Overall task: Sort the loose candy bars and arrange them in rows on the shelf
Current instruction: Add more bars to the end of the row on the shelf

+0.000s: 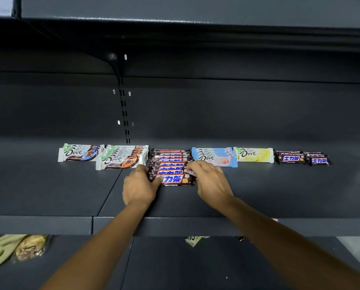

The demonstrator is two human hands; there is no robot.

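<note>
Dark grey metal shelf (49,191), viewed from above and in front, with a slotted upright on its back panel.

Row of brown bars (170,162) with blue lettering lies flat between the two hands, overlapping one behind another toward the back panel. Front brown bar (174,179) sits nearest the person. Left hand (140,185) grips its left end, fingers curled against the wrapper. Right hand (210,178) has its fingers bent at the row's right edge and pinches a crimped wrapper end there; which bar it belongs to cannot be told.

Just beyond the left hand: a stack of white Dove bars with orange swirl (122,159). Further left of that hand: white Dove bars with blue swirl (80,153). Just beyond the right hand: light blue Dove bars (214,158), touching the brown row. Further right: a yellow Dove bar (255,155), then small brown bars (291,158), well apart from the hand.

Lower shelf (174,268), beneath the forearms: a gold packet (29,246) far left of the left forearm.
</note>
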